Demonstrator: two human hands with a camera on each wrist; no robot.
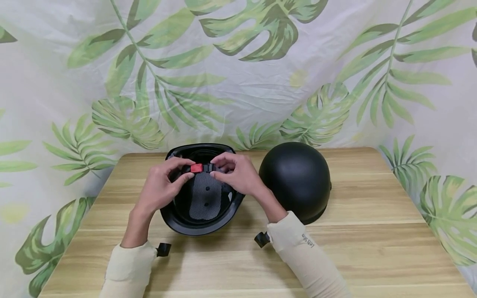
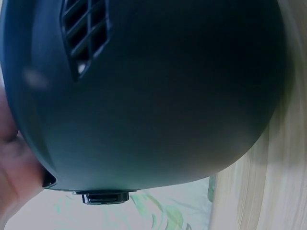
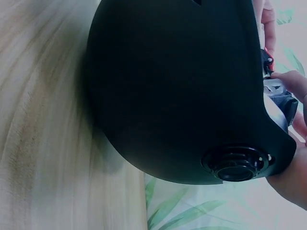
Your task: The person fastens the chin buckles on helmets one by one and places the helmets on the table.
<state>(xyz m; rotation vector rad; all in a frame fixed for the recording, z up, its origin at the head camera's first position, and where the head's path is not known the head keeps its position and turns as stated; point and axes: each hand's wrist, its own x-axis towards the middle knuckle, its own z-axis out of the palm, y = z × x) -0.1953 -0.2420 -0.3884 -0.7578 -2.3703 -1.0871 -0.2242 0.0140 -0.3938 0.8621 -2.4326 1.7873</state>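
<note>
A black helmet (image 1: 201, 229) lies upside down on the table, its padded inside facing up. Above its opening, a chin strap buckle (image 1: 196, 167) with a red end and a black end runs crosswise. My left hand (image 1: 160, 186) pinches the red end between thumb and fingers. On the other side, my right hand (image 1: 244, 176) pinches the black end and strap. The left wrist view is mostly filled by the smooth shell (image 2: 158, 110) with a slotted vent (image 2: 88, 33). In the right wrist view, a round fitting (image 3: 235, 165) sits near the helmet's rim.
A second black helmet (image 1: 294, 182) stands dome up just right of the first, close to my right forearm. Both rest on a wood-grain table (image 1: 372, 248). Behind the table hangs a leaf-patterned cloth (image 1: 253, 82).
</note>
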